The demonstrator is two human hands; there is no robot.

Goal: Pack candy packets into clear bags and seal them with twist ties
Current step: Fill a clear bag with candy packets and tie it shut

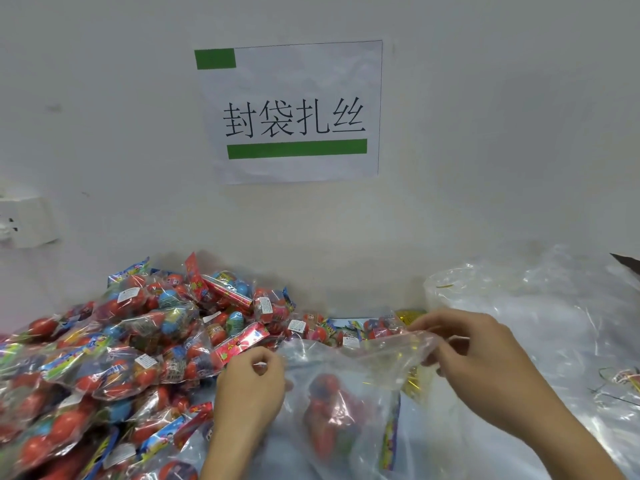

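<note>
A clear bag (349, 372) lies in front of me with a red candy packet (327, 407) inside it. My left hand (249, 386) pinches the bag's mouth at its left edge. My right hand (481, 355) grips the mouth's right edge, and the opening is stretched between the two hands. A big heap of candy packets (114, 341) in red, blue and multicoloured wrappers fills the left side of the table. Gold twist ties (412, 377) show through the bag just under my right hand.
A pile of empty clear bags (540, 299) lies at the right, with loose green and gold ties (620, 382) at the far right edge. A paper sign (294, 112) hangs on the white wall behind. A wall socket (27, 221) sits at the left.
</note>
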